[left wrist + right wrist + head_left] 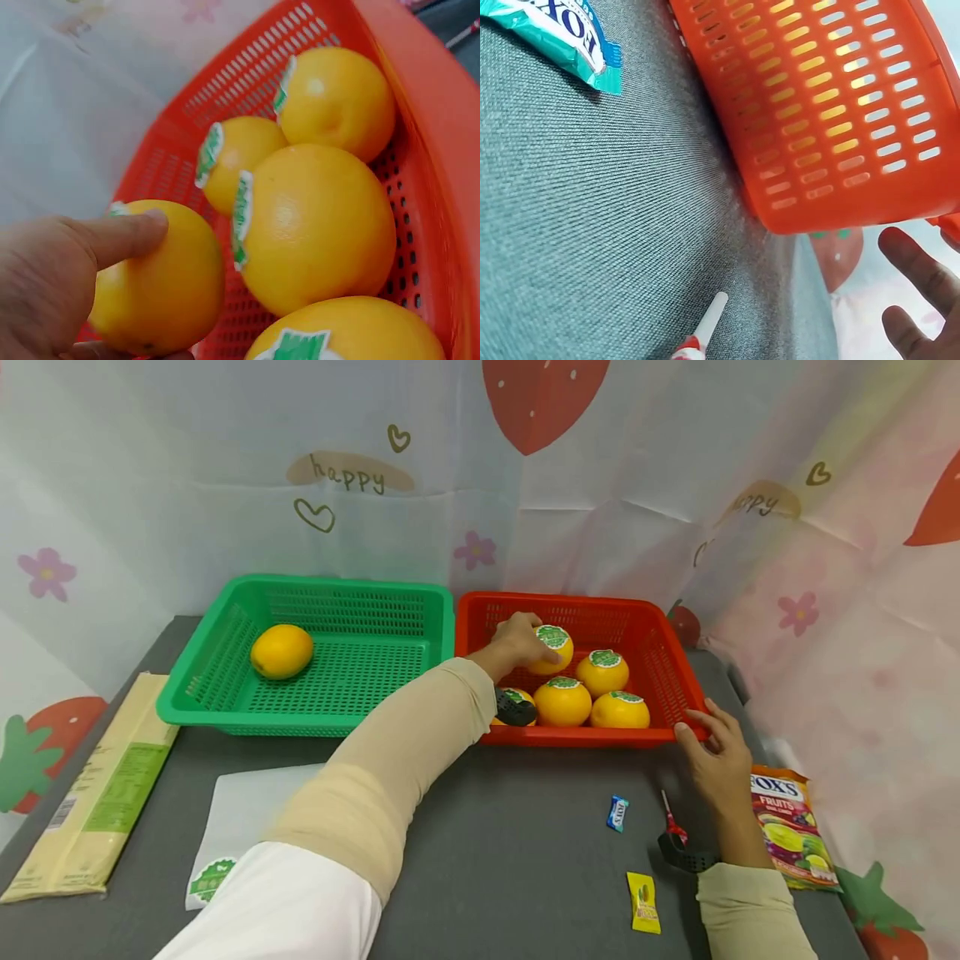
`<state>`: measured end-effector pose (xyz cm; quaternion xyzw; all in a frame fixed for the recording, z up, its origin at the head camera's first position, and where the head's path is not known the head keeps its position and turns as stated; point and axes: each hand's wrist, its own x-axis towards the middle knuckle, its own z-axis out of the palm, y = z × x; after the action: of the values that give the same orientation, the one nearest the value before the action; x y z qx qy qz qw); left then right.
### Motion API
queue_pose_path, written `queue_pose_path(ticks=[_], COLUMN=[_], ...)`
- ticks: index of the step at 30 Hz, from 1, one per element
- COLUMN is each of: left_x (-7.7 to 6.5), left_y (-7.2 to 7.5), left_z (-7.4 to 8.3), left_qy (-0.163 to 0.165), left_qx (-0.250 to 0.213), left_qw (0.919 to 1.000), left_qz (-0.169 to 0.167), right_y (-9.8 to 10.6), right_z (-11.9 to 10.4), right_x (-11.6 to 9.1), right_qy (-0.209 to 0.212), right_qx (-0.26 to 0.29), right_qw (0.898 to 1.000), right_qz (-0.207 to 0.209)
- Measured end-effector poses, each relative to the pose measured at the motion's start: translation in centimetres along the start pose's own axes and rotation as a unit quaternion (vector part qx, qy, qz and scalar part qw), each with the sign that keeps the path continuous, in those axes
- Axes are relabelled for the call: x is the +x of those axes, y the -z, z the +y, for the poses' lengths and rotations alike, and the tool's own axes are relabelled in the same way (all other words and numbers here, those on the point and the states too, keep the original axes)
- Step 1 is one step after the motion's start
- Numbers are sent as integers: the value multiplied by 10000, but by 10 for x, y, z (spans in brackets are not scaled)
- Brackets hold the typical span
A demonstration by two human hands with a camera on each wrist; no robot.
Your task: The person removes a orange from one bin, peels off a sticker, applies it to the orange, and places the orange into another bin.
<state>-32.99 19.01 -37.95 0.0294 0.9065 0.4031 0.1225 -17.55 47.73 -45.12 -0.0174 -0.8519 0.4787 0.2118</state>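
My left hand [519,643] grips an orange [555,647] with a green-and-white sticker, at the left part of the red basket [573,737]. In the left wrist view the thumb lies across this orange [169,285], and most of the other fingers are hidden beneath it. Several more stickered oranges [602,673] sit in the basket beside it. At the basket's front right corner, my right hand [716,760] pinches the rim between thumb and forefinger. The right wrist view shows two other fingers [922,274] spread outside the basket wall [817,112].
A green basket [300,721] holding one orange [282,652] stands left. In front lie a blue candy [617,813], a yellow candy [643,902] and a red-wrapped lollipop [672,822]. A candy bag [793,831] is at right; a pale packet [90,793] and white sheet [247,810] lie left.
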Motion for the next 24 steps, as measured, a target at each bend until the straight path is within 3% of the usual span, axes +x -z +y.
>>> queue_pose_path(ticks=[5,10,17,21,24], left_x=[5,7,10,12,13], left_y=[-8,-9,-7,-6,-7], left_z=[-2,-3,-5,-8,-11], left_qy=[80,38,54,320,559], left_qx=[297,611,681,312,-243], left_qw=[9994,9981,9969,9972,9948], left_qz=[142,-101,-388,-608,-813], right_y=[1,2,4,3,2], right_z=[0,-1,-3,-2,0], right_x=[0,0,-1,0,0], right_qy=[78,148,34,134,102], right_qx=[-53,-44,20,178,177], right_qw=[10000,9999,10000,9997,9998], right_qz=[-8,24,35,18,40])
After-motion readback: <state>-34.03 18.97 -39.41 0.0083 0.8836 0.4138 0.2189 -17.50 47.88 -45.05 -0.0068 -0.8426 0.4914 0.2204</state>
